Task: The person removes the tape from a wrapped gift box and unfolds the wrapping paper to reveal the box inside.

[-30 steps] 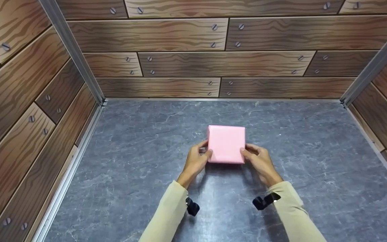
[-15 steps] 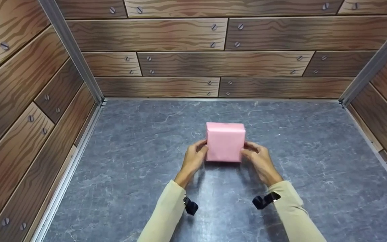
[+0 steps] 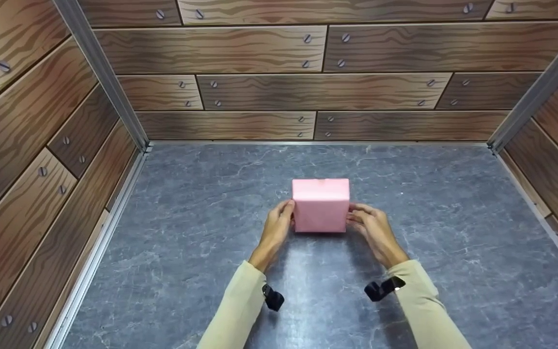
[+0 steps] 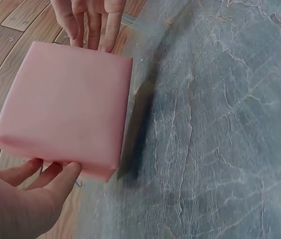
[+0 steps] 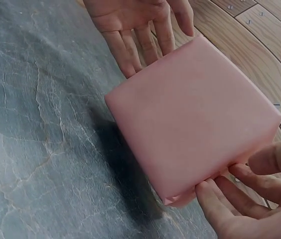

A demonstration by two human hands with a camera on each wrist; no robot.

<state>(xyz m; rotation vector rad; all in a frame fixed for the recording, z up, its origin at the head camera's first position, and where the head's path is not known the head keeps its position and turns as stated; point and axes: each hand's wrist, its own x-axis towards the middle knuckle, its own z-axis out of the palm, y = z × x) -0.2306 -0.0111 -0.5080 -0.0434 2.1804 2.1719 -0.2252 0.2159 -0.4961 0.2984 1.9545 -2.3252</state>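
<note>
Pink box (image 3: 321, 215) turned | left hand (image 3: 275, 231), right hand (image 3: 377, 236) grip it | marbled surface (image 3: 201, 208), plank-patterned wall (image 3: 259, 92)

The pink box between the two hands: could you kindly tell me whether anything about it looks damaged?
Little stands out: no clear tear or dent shows on the pink box. The one slight oddity is a small crinkle at its lowest corner in the right wrist view, where the otherwise smooth surface looks folded.
</note>
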